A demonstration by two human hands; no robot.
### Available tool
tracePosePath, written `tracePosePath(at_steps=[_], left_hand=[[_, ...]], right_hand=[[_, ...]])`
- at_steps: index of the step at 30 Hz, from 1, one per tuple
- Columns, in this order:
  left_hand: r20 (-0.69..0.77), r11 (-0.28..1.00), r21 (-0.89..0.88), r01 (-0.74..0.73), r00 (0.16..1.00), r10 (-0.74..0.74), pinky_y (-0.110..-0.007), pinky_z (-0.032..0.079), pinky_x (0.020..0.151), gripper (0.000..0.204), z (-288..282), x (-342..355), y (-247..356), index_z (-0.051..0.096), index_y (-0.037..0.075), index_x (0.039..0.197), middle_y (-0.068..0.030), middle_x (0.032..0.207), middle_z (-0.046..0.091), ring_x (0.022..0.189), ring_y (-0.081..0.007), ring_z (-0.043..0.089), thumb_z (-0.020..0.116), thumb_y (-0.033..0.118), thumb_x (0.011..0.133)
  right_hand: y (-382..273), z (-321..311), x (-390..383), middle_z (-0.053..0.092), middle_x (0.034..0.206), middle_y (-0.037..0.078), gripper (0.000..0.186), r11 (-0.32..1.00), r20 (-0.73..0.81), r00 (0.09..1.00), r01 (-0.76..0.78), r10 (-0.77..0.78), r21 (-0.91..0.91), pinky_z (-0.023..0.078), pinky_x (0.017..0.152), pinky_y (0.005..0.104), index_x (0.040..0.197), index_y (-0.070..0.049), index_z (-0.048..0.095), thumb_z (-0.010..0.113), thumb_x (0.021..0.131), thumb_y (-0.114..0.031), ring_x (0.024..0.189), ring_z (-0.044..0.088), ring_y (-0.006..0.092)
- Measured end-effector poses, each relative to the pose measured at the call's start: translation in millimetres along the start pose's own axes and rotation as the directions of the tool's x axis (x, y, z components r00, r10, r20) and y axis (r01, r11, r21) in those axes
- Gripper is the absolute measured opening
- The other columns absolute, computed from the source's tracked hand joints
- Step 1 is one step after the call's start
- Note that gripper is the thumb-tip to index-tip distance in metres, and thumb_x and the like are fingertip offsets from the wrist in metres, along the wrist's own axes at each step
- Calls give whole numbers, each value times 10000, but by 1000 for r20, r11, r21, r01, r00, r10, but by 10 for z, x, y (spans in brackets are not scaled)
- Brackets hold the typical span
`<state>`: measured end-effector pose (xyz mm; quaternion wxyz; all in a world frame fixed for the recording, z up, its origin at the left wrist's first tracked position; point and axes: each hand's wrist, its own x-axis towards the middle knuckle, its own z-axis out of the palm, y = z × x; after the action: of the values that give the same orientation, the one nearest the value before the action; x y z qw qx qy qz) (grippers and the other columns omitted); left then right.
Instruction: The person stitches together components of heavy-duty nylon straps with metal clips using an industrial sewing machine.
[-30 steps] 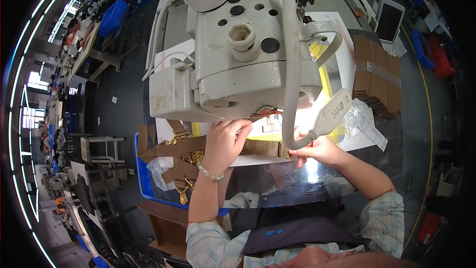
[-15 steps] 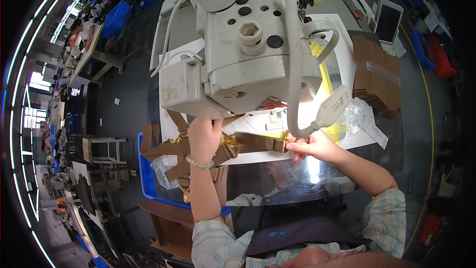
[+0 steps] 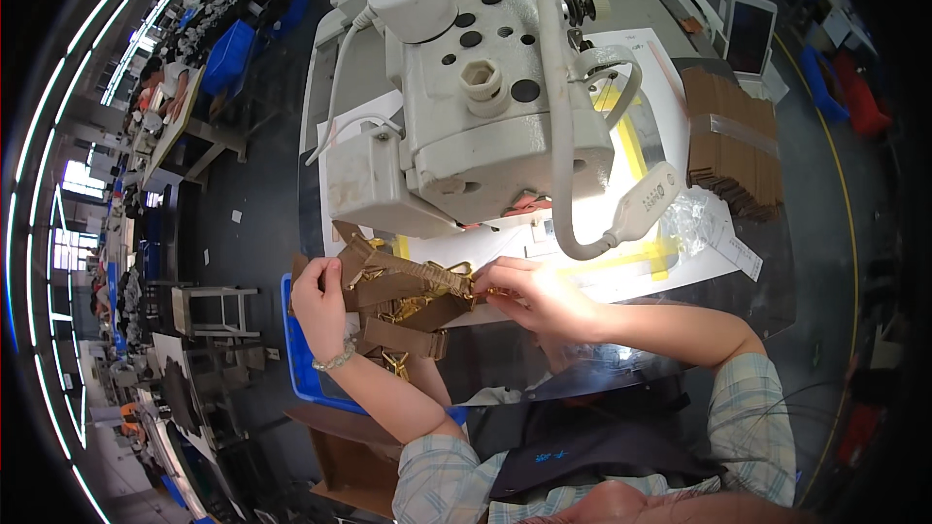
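Note:
Brown webbing straps with gold metal hardware (image 3: pixel 403 291) lie bunched at the left of the table's front part. My left hand (image 3: pixel 320 303), a beaded bracelet on its wrist, is closed at the bundle's left side, with a brown strap edge showing behind the fingers. My right hand (image 3: pixel 544 296) pinches the gold fitting at the end of one strap (image 3: pixel 427 272), just right of the bundle. Its fingertips partly hide the fitting. Beyond both hands stands the pale grey head of a sewing machine (image 3: pixel 505 155), its lamp (image 3: pixel 646 204) lighting the work surface.
A blue bin (image 3: pixel 309 369) sits under the bundle at the table's left edge. Stacked brown pieces (image 3: pixel 733 136) stand at the right, beside crumpled clear plastic (image 3: pixel 694 223). White paper with yellow tape (image 3: pixel 631 267) covers part of the table. A screen (image 3: pixel 749 34) stands far right.
My right hand has moved left with the strap end, toward the bundle. My left hand has shifted left and nearer, away from the machine, to the bundle's left side.

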<state>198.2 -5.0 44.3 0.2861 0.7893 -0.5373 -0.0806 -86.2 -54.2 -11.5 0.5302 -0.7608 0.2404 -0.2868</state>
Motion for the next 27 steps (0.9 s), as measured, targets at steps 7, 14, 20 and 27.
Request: tracePosePath(at_steps=[7, 14, 20, 27], left_hand=[[-308, 981, 144, 132, 948, -82, -354, 431, 744, 99, 40, -6, -218, 663, 65, 863, -81, 753, 654, 733, -237, 594, 608, 144, 844], [-447, 724, 638, 261, 892, 73, -443, 294, 942, 421, 206, 1, -144, 568, 181, 1117, -17, 1084, 547, 1092, -230, 463, 688, 75, 728], [-250, 887, 459, -60, 949, 193, -445, 250, 990, 410, 391, 81, -129, 552, 191, 1221, -60, 1222, 514, 1179, -261, 435, 613, 196, 815], [-84, 954, 294, -54, 993, 82, -447, 347, 909, 476, 508, 109, -302, 573, 144, 1207, -106, 1144, 544, 1102, -287, 497, 679, 323, 780]], right_hand=[[135, 238, 4, 359, 1382, 258, 739, 910, 151, 968, 243, -202, -337, 401, 996, 382, 1364, 63, 293, 679, 767, -138, 1242, 419, 394], [-26, 16, -257, 531, 1253, 151, 495, 873, 344, 920, 316, -186, -373, 443, 916, 383, 1234, -22, 512, 657, 792, -191, 1058, 569, 297], [20, -341, -613, 650, 1007, 72, 312, 880, 238, 949, 287, -207, -379, 471, 796, 345, 1078, -65, 621, 666, 780, -143, 869, 620, 235], [76, -681, -874, 670, 798, 64, 200, 888, -161, 976, 59, -147, -455, 454, 730, 306, 944, -40, 667, 674, 745, -19, 690, 614, 212]])
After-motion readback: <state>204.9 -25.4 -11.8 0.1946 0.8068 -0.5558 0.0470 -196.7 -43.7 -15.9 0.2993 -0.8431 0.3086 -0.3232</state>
